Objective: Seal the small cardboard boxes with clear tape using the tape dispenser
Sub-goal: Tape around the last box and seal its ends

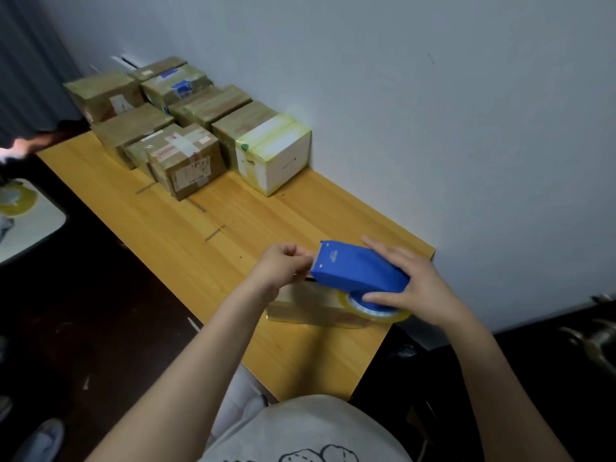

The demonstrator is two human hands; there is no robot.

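Blue plastic tape dispenser (358,268): held above the near right end of the wooden worktop (200,235), underside hidden
Right hand (420,285): fingers wrapped round the dispenser's rear, thumb on the tape roll (376,313) beneath it
Left hand (281,266): fingers pinching a faint strip of clear tape (310,260) at the dispenser's front edge, hard to make out
Small cardboard box (306,303): on the worktop under dispenser and hands, top mostly covered
Taped boxes (160,121): clustered at the far end, white box (276,151) nearest
Left margin: yellowish ring (16,200), blurred
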